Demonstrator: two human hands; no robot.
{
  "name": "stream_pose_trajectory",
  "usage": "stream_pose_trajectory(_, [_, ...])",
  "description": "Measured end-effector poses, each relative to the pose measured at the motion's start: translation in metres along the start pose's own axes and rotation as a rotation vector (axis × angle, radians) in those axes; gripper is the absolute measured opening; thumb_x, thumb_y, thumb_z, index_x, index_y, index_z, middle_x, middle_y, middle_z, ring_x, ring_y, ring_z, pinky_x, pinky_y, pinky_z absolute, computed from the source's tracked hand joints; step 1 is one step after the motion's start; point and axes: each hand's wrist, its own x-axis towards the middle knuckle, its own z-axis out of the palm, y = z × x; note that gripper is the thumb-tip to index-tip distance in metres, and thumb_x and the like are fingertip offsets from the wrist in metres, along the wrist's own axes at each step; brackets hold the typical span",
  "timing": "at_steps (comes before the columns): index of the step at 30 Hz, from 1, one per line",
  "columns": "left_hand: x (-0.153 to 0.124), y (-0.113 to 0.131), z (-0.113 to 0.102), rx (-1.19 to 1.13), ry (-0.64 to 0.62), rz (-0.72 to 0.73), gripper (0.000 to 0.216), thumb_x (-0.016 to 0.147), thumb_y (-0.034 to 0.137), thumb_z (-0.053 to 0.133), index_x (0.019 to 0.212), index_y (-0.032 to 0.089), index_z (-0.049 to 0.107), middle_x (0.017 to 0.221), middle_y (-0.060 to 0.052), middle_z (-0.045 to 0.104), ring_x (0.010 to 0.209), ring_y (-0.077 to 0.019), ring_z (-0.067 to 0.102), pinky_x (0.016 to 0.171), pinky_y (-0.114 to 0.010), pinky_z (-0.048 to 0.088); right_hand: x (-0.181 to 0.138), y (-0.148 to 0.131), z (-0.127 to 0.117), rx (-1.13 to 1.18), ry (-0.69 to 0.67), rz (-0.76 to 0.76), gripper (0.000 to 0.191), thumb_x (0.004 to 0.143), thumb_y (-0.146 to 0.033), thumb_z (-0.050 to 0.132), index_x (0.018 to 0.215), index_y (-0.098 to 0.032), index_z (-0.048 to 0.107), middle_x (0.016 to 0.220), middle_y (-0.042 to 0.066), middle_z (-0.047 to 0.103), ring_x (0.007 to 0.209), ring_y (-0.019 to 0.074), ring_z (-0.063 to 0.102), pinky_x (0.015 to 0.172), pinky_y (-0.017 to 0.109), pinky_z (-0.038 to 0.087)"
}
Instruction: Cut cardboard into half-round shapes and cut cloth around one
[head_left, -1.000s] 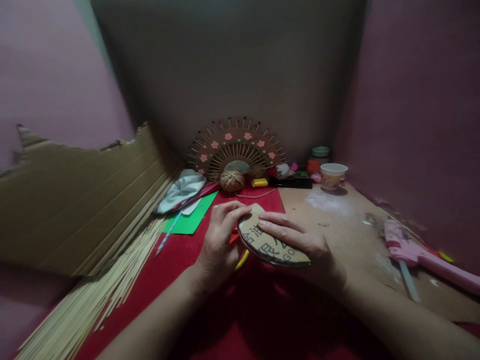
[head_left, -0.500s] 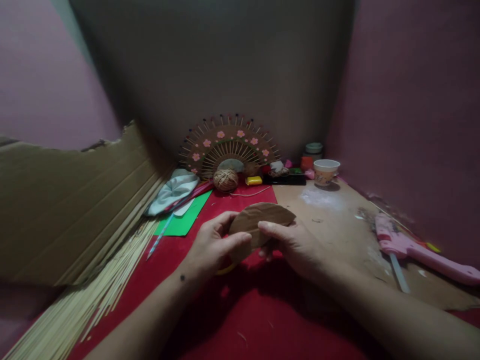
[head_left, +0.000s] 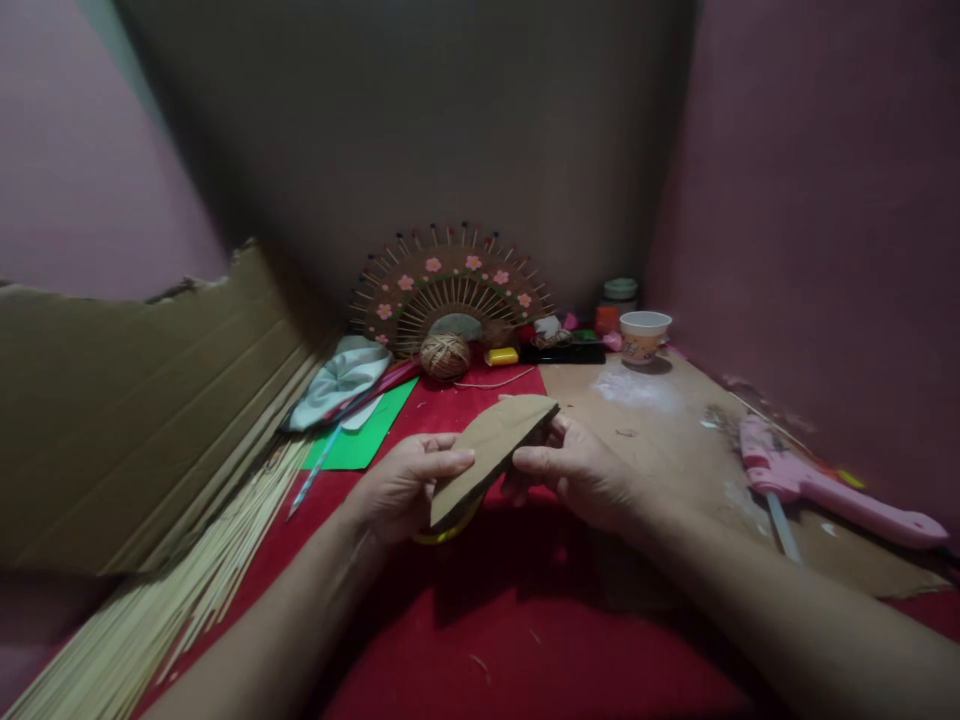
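A half-round piece of brown cardboard [head_left: 495,445] is held above the red cloth [head_left: 480,620], tilted so its straight cut edge faces down to the right. My left hand [head_left: 409,480] grips its lower left end, thumb on top. On the right side, my right hand [head_left: 574,465] is closed on the edge, with its thumb at the front and the other fingers partly hidden behind. Below the cardboard a yellow curved thing [head_left: 446,530] shows in part; what it is I cannot make out.
Behind stand a stick fan with pink flowers [head_left: 454,285], a ball of twine [head_left: 445,356] and a paper cup [head_left: 643,340]. A pink glue gun [head_left: 832,490] lies at right. Thin sticks [head_left: 187,590], a green sheet [head_left: 371,440] and a large cardboard sheet [head_left: 142,420] are at left.
The cardboard piece has been tipped and turned between my hands, so its straight edge now slants up to the right. The whole view has shifted slightly.
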Motion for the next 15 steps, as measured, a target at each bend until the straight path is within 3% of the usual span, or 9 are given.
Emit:
stream_pose_trajectory(6, [-0.0009, 0.0008, -0.0007, -0.046, -0.007, -0.029, 0.037, 0.065, 0.021, 0.071, 0.098, 0.005, 0.065, 0.078, -0.013, 0.07, 0.059, -0.015, 0.063, 0.055, -0.022, 0.048, 0.0017, 0.0042, -0.001, 0.049, 0.085, -0.036, 0.029, 0.071, -0.022, 0.069, 0.098, -0.021, 0.058, 0.09, 0.003, 0.065, 0.075, 0.0144, 0.062, 0.061, 0.026, 0.052])
stream_pose_trajectory(15, [0.0, -0.0008, -0.0041, -0.043, -0.025, -0.05, 0.034, 0.07, 0.02, 0.067, 0.1, 0.006, 0.064, 0.08, -0.013, 0.068, 0.059, -0.0148, 0.062, 0.056, -0.023, 0.048, 0.003, 0.0014, 0.0001, 0.076, 0.139, -0.049, 0.048, 0.069, -0.022, 0.071, 0.115, -0.027, 0.054, 0.089, 0.0, 0.065, 0.075, 0.0134, 0.062, 0.061, 0.025, 0.051])
